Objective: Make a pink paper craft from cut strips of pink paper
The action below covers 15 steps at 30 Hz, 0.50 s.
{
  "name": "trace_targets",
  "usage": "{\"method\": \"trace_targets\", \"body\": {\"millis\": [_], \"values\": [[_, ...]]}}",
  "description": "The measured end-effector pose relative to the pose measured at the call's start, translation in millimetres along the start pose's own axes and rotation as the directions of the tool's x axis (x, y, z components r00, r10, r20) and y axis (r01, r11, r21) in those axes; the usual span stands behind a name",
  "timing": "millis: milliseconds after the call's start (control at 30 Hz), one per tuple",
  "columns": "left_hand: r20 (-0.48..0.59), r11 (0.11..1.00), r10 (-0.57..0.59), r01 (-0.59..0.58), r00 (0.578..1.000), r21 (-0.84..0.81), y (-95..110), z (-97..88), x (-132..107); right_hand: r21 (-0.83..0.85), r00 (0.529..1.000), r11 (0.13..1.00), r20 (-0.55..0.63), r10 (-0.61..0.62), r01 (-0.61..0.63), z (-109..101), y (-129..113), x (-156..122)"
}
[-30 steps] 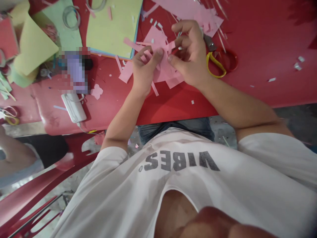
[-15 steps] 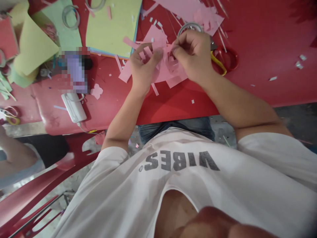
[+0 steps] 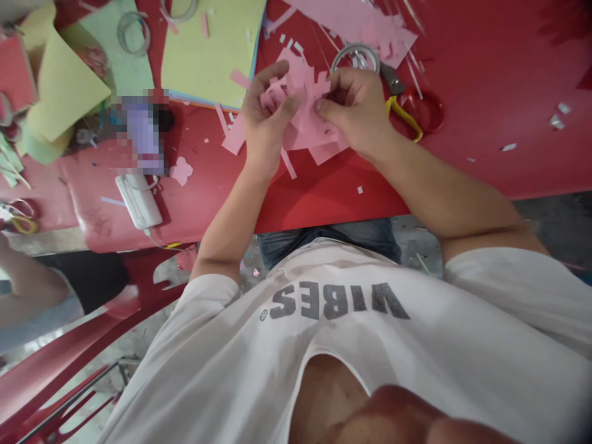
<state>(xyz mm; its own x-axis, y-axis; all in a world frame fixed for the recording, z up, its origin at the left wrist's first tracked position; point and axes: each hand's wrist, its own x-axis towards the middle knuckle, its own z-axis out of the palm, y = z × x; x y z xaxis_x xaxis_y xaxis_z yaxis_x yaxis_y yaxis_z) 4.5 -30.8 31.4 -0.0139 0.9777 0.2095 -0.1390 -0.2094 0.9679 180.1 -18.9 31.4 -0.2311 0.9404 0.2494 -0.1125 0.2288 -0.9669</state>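
Between my hands is a fringed strip of pink paper point(image 3: 303, 92), its edge cut into narrow tabs. My left hand point(image 3: 266, 117) curls around its left part, thumb pressed on the paper. On the other side my right hand point(image 3: 354, 108) pinches the paper's right end between thumb and fingers. More pink paper pieces point(image 3: 324, 151) lie underneath on the table. Just beyond my right hand are scissors with red and yellow handles point(image 3: 402, 117) and a roll of clear tape point(image 3: 356, 55).
Yellow paper sheets point(image 3: 208, 55) are stacked at the back left. A white power bank point(image 3: 139, 200) with a cable lies near the red table's point(image 3: 485, 105) front edge. Pink scraps and thin sticks litter the back. Another person's arm point(image 3: 28, 277) shows at far left.
My right hand has shifted slightly down, and the pink tabs now stand more visibly between my hands. More of the tape roll and scissors shows.
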Motion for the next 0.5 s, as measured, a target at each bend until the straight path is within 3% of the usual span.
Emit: {"method": "trace_targets", "body": {"millis": [67, 167, 267, 500], "values": [[-0.003, 0.993, 0.082, -0.081, 0.997, -0.082, -1.6, 2.1, -0.7, 0.0, 0.999, 1.0, -0.036, -0.028, 0.028, -1.6, 0.7, 1.7], [0.087, 0.989, -0.027, 0.039, 0.996, -0.143, -4.9, 5.1, -4.3, -0.014, 0.994, 0.998, -0.087, -0.059, 0.058, -4.6, 1.3, 4.3], [0.114, 0.992, -0.07, 0.081, 0.991, -0.097, -8.4, 3.5, -6.2, -0.023, 0.993, 0.998, -0.096, -0.063, 0.061, -6.4, 1.3, 5.4], [0.028, 0.999, -0.004, 0.002, 1.0, 0.045, 0.0, 4.4, -7.8, 0.008, 0.985, 0.994, -0.132, -0.109, 0.111, -5.2, -5.7, 7.5]]}}
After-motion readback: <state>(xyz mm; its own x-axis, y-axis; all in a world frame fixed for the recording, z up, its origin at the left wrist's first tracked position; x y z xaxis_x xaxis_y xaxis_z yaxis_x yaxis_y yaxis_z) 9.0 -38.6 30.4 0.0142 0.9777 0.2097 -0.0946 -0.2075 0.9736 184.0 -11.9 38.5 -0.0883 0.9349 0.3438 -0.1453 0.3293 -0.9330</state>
